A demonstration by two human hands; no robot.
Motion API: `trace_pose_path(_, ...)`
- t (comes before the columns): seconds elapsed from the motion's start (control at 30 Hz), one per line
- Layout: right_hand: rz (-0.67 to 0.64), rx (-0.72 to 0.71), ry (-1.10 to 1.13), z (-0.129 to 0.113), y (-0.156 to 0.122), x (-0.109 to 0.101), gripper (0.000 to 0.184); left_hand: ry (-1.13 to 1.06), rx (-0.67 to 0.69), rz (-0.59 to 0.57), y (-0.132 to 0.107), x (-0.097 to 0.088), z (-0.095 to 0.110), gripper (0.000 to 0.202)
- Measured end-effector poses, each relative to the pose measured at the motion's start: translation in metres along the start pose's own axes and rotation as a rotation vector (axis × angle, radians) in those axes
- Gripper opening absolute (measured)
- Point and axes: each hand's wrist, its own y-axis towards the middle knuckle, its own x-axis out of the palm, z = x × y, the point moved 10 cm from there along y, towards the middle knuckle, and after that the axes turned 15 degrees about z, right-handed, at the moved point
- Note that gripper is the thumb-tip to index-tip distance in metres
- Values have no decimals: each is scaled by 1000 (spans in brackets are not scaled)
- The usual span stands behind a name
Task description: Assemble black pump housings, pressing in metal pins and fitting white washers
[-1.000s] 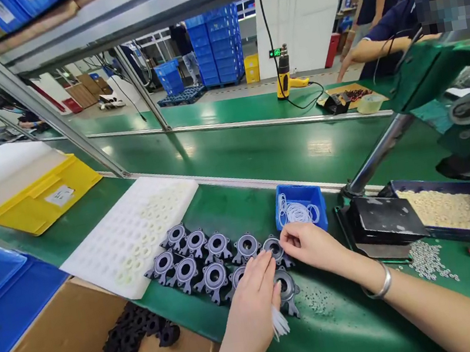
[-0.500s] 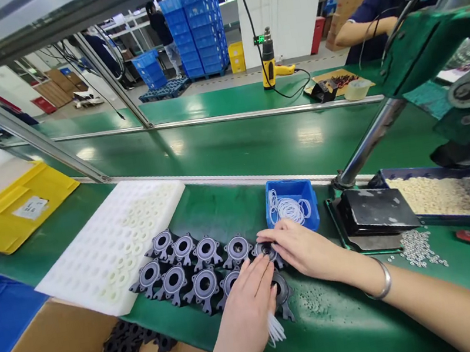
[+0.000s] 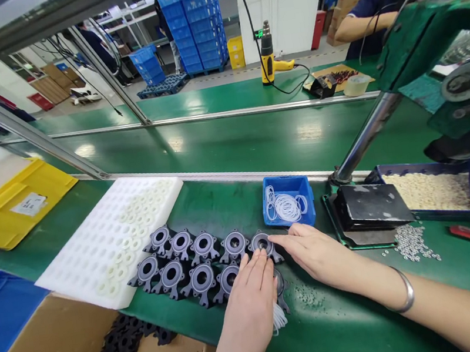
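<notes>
Grey housings [image 3: 199, 262] lie in two rows near the tabletop's [image 3: 231, 206] front edge. Your right hand [image 3: 314, 253], open, has slid off the end housing; only fingertips touch it. Your left hand [image 3: 250, 304] lies flat, still clutching white rings [image 3: 278, 318].

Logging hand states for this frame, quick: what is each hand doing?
Left hand: fingers flat on the black round parts, thin white rings tucked under the palm.
Right hand: open, fingertips on one part.
</notes>
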Motion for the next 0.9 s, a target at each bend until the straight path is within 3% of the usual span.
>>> trace_pose_path(0.23, 57, 69, 114, -16, -10, -7, 40, -95, -84, 82, 9, -14, -6, 27)
trace_pose_path(0.37, 81, 241, 396, -20, 6, -27, 29, -281, -395, 160, 9, -35, -33, 27)
trace_pose_path(0.47, -44, 307, 592, -36, 18, -20, 23, -373, -541, 178, 4, -43, -42, 26)
trace_pose_path(0.57, -139, 357, 717, -49, 23, -4, 18, -408, -588, 157, -3, -44, -43, 25)
trace_pose_path(0.73, -152, 518, 819, -40, 22, 8, 26, -509, -588, 84, -15, -41, -38, 27)
trace_pose_path(0.9, -115, 564, 654, -19, 18, 4, 22, -592, -593, 55, -35, -44, -35, 37)
